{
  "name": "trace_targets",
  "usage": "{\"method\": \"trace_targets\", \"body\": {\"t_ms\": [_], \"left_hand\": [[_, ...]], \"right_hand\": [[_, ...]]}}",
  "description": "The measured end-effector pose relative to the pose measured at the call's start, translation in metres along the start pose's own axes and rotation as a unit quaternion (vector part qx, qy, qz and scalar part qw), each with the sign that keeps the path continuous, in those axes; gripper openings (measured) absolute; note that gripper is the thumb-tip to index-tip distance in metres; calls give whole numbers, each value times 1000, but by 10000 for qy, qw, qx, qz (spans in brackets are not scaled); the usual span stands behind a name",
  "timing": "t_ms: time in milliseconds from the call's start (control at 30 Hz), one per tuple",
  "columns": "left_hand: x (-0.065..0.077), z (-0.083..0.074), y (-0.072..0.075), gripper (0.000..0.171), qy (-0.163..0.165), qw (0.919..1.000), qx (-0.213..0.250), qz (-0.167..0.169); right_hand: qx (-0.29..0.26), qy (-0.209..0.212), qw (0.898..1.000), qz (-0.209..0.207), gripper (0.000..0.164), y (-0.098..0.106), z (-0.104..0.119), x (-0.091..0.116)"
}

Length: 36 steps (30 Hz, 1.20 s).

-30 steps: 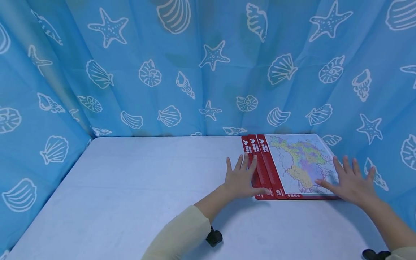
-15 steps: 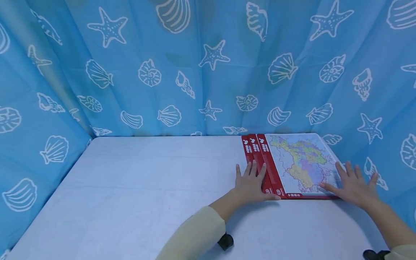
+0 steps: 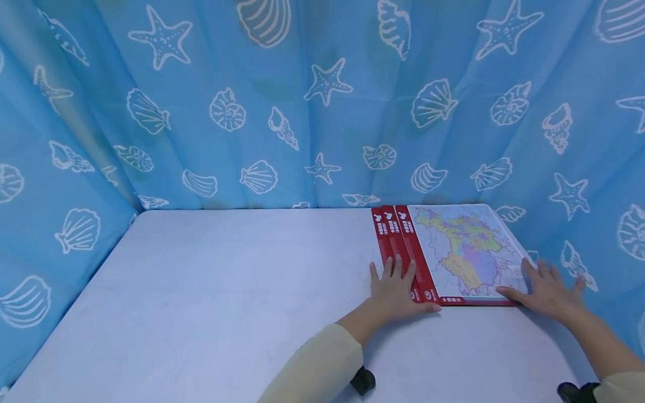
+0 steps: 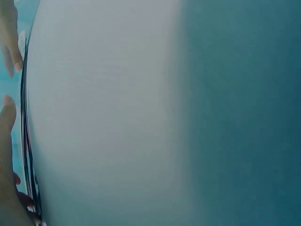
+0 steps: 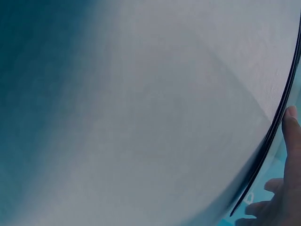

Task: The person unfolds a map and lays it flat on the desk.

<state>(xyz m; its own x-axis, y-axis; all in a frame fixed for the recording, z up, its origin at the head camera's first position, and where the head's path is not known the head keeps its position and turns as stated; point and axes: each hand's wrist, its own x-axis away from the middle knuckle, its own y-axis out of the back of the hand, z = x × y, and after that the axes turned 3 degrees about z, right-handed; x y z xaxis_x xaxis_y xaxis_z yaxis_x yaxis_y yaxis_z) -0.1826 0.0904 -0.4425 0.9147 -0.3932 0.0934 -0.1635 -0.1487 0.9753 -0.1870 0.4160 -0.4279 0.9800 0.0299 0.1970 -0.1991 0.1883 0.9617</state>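
Overlapping map sheets lie at the table's back right, fanned to the left so that three red side strips show. The top sheet carries a coloured map. My left hand is spread at the lower left corner, fingertips over the red strips and thumb along the front edge. At the lower right corner is my right hand, its thumb over the map's border and its fingers by the right edge. In the right wrist view, the right thumb is at the stack's thin dark edge. Fingertip contact is hard to tell.
A white-covered table extends to the left and front. Behind it and along the sides hangs a blue curtain with white shells and starfish. Dark wrist devices are worn below the sleeves.
My left hand has moved right and slightly toward me, from beside the sheets onto their red strips. My right hand has lowered slightly at the right corner. The sheets look unmoved.
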Motion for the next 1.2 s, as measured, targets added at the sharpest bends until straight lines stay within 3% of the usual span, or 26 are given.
{"method": "trace_targets", "body": {"t_ms": [233,800,1200], "left_hand": [[-4,-6,2,100,109,9998,120,75],[-5,-16,5,99,226,9958,893,21],[-7,-17,1,97,233,9906,1317,-284]], "right_hand": [[-192,-209,9993,253,106,-2,-6,0],[-657,459,9968,-47,102,-5,2,-3],[-1175,134,9928,-201,111,0,10,-1]]}}
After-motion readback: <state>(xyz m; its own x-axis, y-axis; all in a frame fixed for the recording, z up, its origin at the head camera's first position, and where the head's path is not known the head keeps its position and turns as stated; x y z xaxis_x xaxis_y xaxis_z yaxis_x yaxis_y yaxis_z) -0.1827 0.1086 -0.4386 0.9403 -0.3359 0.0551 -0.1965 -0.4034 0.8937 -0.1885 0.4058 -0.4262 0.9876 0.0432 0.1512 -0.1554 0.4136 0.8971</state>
